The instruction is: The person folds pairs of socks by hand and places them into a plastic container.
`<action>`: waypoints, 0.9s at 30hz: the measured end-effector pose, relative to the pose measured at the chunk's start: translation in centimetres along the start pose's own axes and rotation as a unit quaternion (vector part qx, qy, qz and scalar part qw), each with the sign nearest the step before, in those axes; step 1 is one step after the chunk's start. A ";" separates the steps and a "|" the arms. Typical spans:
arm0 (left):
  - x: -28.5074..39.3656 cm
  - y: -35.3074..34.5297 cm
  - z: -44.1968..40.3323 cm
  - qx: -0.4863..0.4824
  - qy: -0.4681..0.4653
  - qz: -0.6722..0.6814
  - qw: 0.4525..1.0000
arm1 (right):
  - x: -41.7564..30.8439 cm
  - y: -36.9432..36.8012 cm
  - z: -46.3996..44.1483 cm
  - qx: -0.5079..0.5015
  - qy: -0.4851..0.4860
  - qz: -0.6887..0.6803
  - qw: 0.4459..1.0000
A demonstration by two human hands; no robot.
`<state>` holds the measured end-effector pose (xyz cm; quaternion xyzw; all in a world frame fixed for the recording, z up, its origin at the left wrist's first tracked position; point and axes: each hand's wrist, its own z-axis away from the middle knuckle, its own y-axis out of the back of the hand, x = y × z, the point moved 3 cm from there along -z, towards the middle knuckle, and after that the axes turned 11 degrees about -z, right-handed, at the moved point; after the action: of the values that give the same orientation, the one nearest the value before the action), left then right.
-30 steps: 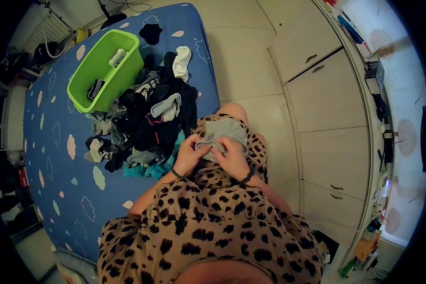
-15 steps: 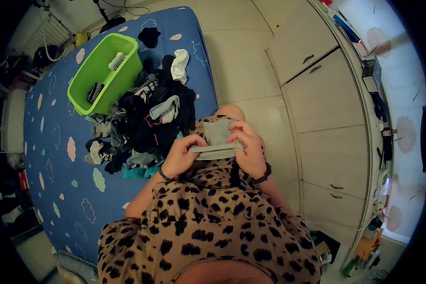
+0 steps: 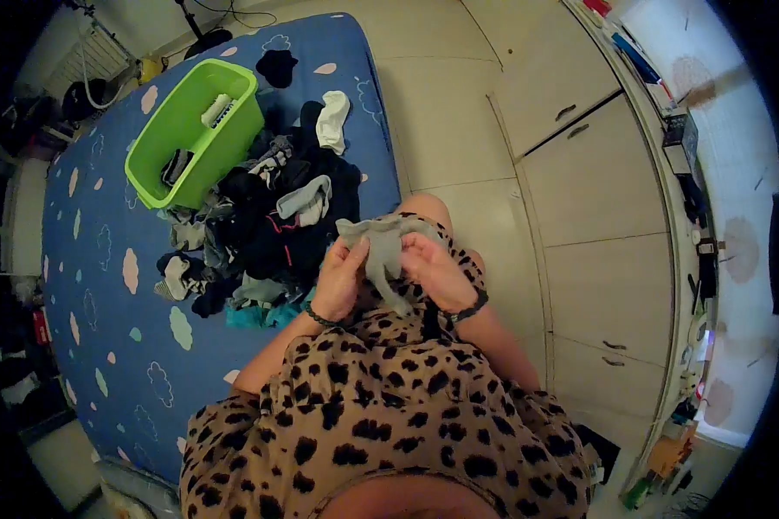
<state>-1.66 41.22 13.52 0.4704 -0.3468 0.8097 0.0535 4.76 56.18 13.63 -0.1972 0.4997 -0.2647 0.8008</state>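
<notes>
A light grey sock [image 3: 384,251] hangs between my two hands, above my lap. My left hand [image 3: 342,281] pinches its left side, with the thumb on top. On the other side my right hand [image 3: 437,272] has its fingers closed on the fabric. Part of the sock dangles below between the hands, loose and unfolded. Left of my hands, a heap of socks [image 3: 260,216] in black, grey and white lies on the bed. A white sock [image 3: 332,121] rests at the heap's far end, and a grey and white one [image 3: 305,202] lies on top.
A green plastic tub [image 3: 242,121] stands on the blue bed sheet [image 3: 112,346], holding a white sock bundle [image 3: 216,110] and a dark one [image 3: 177,167]. A black sock [image 3: 277,67] lies beyond it. Pale cabinets [image 3: 597,182] line the right side, past the tiled floor.
The sock was stretched flat with a band across the front; now it is bunched and its lower part dangles. My hands have turned, with the fingers pointing more upward.
</notes>
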 end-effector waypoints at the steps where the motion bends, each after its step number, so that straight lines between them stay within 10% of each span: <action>1: -0.3 0.0 0.0 0.027 -0.013 0.014 0.999 | 1.0 0.3 -0.3 0.014 0.058 0.109 0.992; 9: -0.5 0.4 -1.7 0.107 -0.122 -0.045 0.986 | -1.4 -3.3 0.2 0.152 0.307 0.215 0.915; 16: -2.9 0.7 -1.5 -0.090 0.174 0.164 0.967 | -0.5 -1.2 -1.6 0.177 0.267 0.184 0.929; 27: -3.2 0.1 -1.6 0.129 -0.185 -0.121 0.967 | 3.1 -0.6 -0.6 0.207 0.145 0.143 0.957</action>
<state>-1.09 42.84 10.40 0.6536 -0.1837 0.7338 0.0252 5.13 53.77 11.59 0.0869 0.5681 -0.2704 0.7724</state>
